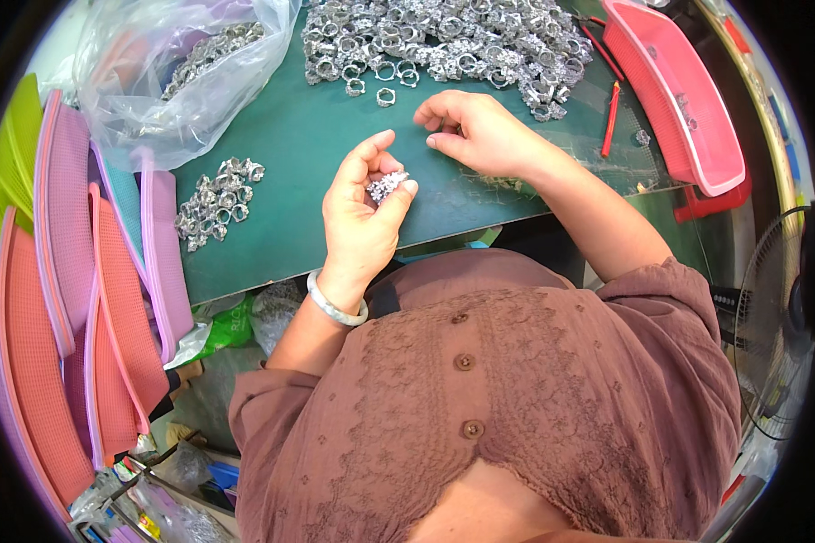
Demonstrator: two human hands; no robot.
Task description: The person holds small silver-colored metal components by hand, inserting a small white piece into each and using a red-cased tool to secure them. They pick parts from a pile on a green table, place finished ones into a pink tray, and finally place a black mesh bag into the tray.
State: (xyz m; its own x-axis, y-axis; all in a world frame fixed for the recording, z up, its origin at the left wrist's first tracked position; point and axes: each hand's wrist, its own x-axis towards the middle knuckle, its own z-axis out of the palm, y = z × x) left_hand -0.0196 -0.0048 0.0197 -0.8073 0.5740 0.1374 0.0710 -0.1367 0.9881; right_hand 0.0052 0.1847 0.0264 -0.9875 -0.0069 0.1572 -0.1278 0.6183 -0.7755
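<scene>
My left hand is closed round a small cluster of silver-coloured ornamented rings, pinched between thumb and fingers just above the table's near edge. How many rings it holds I cannot make out. To its right, my right hand is held over the green tabletop, fingers curled, thumb apart from them, and nothing visible in between. Just beyond both hands lies a big heap of silver rings, with a single loose ring at its near side. A smaller group of rings lies on the left of the table.
A clear plastic bag with more metal pieces stands at the far left. Stacked pink, purple and green baskets crowd the left side. On the right are a red pen-like tool, a pink basket and a fan.
</scene>
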